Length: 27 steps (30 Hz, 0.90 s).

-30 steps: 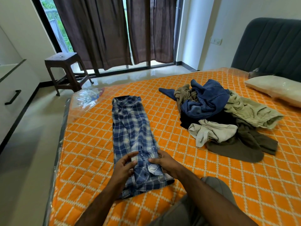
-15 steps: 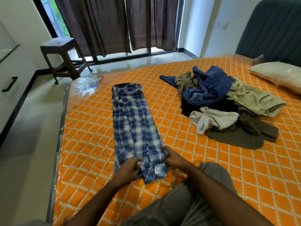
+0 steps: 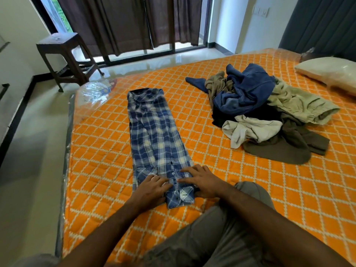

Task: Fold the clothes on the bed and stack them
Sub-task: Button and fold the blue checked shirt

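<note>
both hands on the near end of a plaid shirt (image 3: 157,139)

it lies folded into a long strip on the orange bed (image 3: 221,170). left hand (image 3: 151,190) and right hand (image 3: 202,181) press flat there, fingers fairly straight, the right thumb tucked at the shirt's edge. a pile of unfolded clothes (image 3: 265,112) sits well apart, far right.

Blue plaid shirt (image 3: 156,139) folded into long strip on bed, unfolded clothes pile (image 3: 265,112) apparently tangled, well apart

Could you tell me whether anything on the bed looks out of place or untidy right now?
Only the clothes pile to the right: unfolded garments lie crumpled and tangled. The plaid shirt lies in a neat strip under both hands.
</note>
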### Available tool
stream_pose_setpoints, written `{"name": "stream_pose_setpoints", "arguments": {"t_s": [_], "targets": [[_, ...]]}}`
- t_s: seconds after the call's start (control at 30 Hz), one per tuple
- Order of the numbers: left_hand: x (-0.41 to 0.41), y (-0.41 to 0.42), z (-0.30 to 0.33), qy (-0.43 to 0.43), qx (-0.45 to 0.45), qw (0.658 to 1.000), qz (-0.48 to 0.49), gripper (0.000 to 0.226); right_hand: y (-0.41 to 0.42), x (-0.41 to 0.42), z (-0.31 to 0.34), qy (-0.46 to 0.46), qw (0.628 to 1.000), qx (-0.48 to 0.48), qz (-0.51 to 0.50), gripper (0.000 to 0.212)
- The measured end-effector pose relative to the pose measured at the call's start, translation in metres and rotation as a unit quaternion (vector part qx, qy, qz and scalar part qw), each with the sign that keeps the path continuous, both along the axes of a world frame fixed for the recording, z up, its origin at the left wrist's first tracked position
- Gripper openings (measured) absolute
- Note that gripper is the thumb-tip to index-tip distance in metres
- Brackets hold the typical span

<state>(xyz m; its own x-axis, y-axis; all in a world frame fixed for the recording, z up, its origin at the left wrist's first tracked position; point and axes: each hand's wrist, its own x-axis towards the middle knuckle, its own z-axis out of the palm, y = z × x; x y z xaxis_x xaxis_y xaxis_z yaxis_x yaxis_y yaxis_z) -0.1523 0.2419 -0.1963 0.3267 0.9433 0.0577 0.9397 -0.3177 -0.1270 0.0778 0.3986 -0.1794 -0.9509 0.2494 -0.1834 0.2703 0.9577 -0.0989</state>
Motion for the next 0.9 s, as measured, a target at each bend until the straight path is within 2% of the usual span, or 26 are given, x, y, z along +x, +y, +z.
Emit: {"name": "stream_pose_setpoints", "arguments": {"t_s": [0.1, 0.17, 0.2, 0.27, 0.33, 0.37, 0.4, 0.43, 0.5, 0.6, 0.63, 0.7, 0.73, 0.77, 0.83, 0.9], "targets": [[0.002, 0.001, -0.002, -0.043, 0.014, 0.999, 0.009, 0.044, 0.002, 0.0, -0.003, 0.023, 0.999, -0.047, -0.009, 0.048], [0.003, 0.003, 0.004, -0.171, -0.009, 0.983, 0.059, 0.04, 0.005, -0.007, 0.004, 0.046, 0.981, -0.17, -0.082, 0.027], [0.005, 0.006, 0.011, -0.271, -0.042, 0.956, 0.107, 0.039, 0.008, -0.012, 0.008, 0.071, 0.96, -0.24, -0.129, 0.023], [0.003, 0.016, 0.022, -0.443, -0.109, 0.86, 0.229, 0.029, 0.017, -0.022, 0.016, 0.127, 0.899, -0.354, -0.224, 0.026], [-0.004, 0.03, 0.03, -0.51, -0.164, 0.774, 0.336, 0.033, 0.023, -0.03, 0.018, 0.168, 0.846, -0.402, -0.307, 0.03], [-0.008, 0.037, 0.032, -0.524, -0.189, 0.743, 0.371, 0.037, 0.024, -0.034, 0.017, 0.178, 0.824, -0.411, -0.346, 0.026], [-0.009, 0.044, 0.033, -0.528, -0.207, 0.725, 0.39, 0.036, 0.023, -0.037, 0.014, 0.183, 0.804, -0.421, -0.378, 0.023], [-0.011, 0.049, 0.033, -0.523, -0.216, 0.722, 0.398, 0.03, 0.022, -0.039, 0.011, 0.182, 0.787, -0.433, -0.4, 0.025], [-0.011, 0.055, 0.031, -0.493, -0.208, 0.739, 0.409, 0.019, 0.02, -0.043, 0.005, 0.17, 0.788, -0.431, -0.406, 0.037], [-0.005, 0.052, 0.026, -0.473, -0.157, 0.759, 0.419, 0.026, 0.019, -0.049, -0.002, 0.151, 0.836, -0.372, -0.373, 0.049], [-0.002, 0.048, 0.026, -0.452, -0.121, 0.78, 0.415, 0.032, 0.017, -0.05, -0.002, 0.153, 0.853, -0.343, -0.362, 0.053], [0.002, 0.039, 0.022, -0.324, 0.015, 0.87, 0.372, 0.045, 0.011, -0.048, -0.004, 0.171, 0.91, -0.199, -0.322, 0.061], [0.004, 0.033, 0.018, -0.254, 0.081, 0.907, 0.327, 0.051, 0.006, -0.047, -0.003, 0.185, 0.936, -0.111, -0.277, 0.065], [0.007, 0.026, 0.017, -0.208, 0.122, 0.93, 0.279, 0.055, 0.001, -0.046, -0.004, 0.201, 0.955, -0.053, -0.211, 0.069], [0.008, 0.012, 0.006, -0.153, 0.089, 0.963, 0.202, 0.067, -0.009, -0.044, -0.009, 0.181, 0.981, -0.008, -0.064, 0.079], [0.005, -0.003, -0.011, -0.106, -0.029, 0.978, 0.174, 0.082, -0.017, -0.041, -0.026, 0.097, 0.995, 0.001, 0.024, 0.087]]}}
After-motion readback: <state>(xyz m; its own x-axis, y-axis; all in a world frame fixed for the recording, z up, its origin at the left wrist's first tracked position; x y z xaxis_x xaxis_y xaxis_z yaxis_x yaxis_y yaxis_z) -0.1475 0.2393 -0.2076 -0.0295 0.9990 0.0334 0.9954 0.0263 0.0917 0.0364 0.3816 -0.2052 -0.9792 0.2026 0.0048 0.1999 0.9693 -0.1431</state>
